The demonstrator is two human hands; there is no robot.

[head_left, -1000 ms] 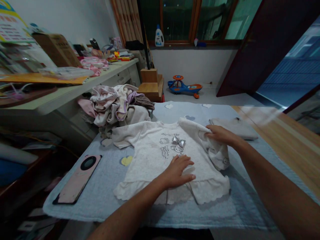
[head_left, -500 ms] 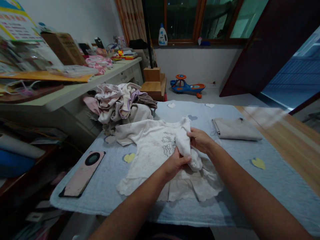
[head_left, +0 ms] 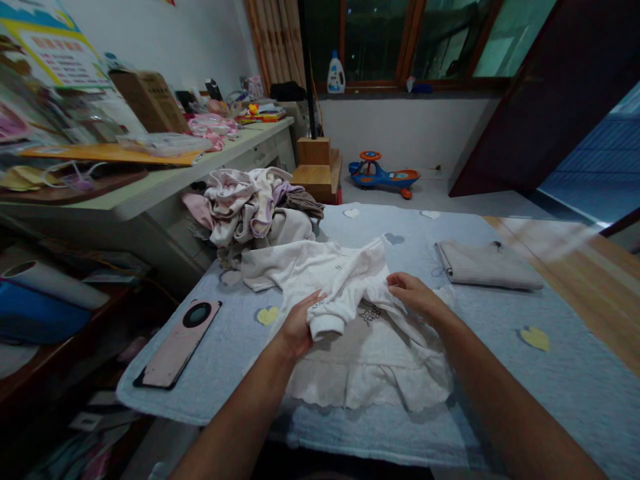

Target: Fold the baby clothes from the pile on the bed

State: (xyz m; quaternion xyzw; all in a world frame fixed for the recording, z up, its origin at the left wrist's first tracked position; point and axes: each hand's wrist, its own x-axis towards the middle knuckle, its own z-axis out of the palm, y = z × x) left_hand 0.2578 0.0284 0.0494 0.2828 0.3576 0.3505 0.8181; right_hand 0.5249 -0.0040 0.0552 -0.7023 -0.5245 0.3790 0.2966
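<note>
The white shirt [head_left: 313, 263] is lying on the blue quilt [head_left: 500, 380], its folded sleeve [head_left: 347, 293] covering part of the print [head_left: 370, 315]. The left hand [head_left: 297, 327] is clasping the cuff [head_left: 327, 325]; the right hand [head_left: 413, 295] is touching the shirt's right side, whether pinching cloth being too obscured to tell. Left of the shirt a phone [head_left: 173, 353] is lying, and well beyond the shirt a ride-on car [head_left: 385, 178] is standing.

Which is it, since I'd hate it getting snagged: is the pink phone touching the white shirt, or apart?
Apart. The head view plainly shows a strip of blue cloth between the pink phone and the white shirt.
</note>
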